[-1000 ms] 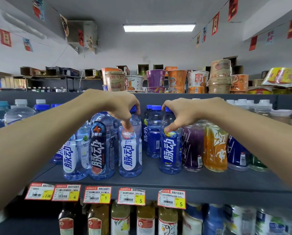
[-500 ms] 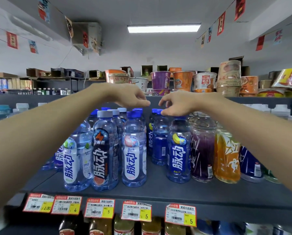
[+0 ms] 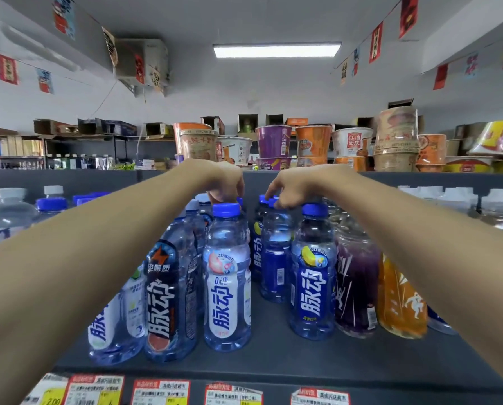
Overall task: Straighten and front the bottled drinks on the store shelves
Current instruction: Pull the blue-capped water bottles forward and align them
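On the far side I see instant noodle cups in a row: a purple cup (image 3: 273, 140), an orange cup (image 3: 313, 141) just right of it, then a white cup (image 3: 351, 141) with a red label. A ceiling light (image 3: 276, 50) glows above. An air-conditioning unit (image 3: 143, 62) hangs upper left. Paper flags (image 3: 375, 42) are strung overhead. Cardboard boxes (image 3: 51, 126) sit far left. Price tags (image 3: 160, 391) line the near edge, partly cut off.

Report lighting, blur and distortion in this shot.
Head view: even light from the ceiling strip lamp, no harsh shadows; wide-angle stretch swells the left forearm and right forearm toward the corners; price tags at the bottom are smeared, the central peach-label bottle reads sharp.
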A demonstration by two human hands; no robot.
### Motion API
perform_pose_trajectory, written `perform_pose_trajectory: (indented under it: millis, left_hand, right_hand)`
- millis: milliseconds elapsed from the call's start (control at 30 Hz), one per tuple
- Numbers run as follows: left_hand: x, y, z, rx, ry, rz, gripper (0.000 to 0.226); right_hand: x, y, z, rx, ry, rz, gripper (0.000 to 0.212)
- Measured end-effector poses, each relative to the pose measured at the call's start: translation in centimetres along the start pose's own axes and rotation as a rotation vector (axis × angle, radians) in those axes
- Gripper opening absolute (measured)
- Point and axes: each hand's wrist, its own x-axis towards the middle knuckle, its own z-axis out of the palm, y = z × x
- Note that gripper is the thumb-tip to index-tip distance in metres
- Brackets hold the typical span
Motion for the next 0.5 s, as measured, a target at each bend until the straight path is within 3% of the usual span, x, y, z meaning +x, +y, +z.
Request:
perform_pose_trajectory:
  millis: [100,300,500]
  left_hand:
    - [0.3,-0.2,-0.2,-0.026,-0.011,0.013,0.031]
    - [-0.2,0.1,-0.4,-0.103,-0.01,0.074,0.033]
    - [-0.3,0.7,-0.1,-0.168,-0.023,0.067,0.033]
  right_hand:
    - [0.1,0.0,-0.4,-0.038,0.015,0.009,0.041]
    - [0.5,-1.0,-0.4,-0.125,0.038,0.039,0.051]
    - [0.2,-1.0,-0.4,-0.076,-0.067,0.059,0.052]
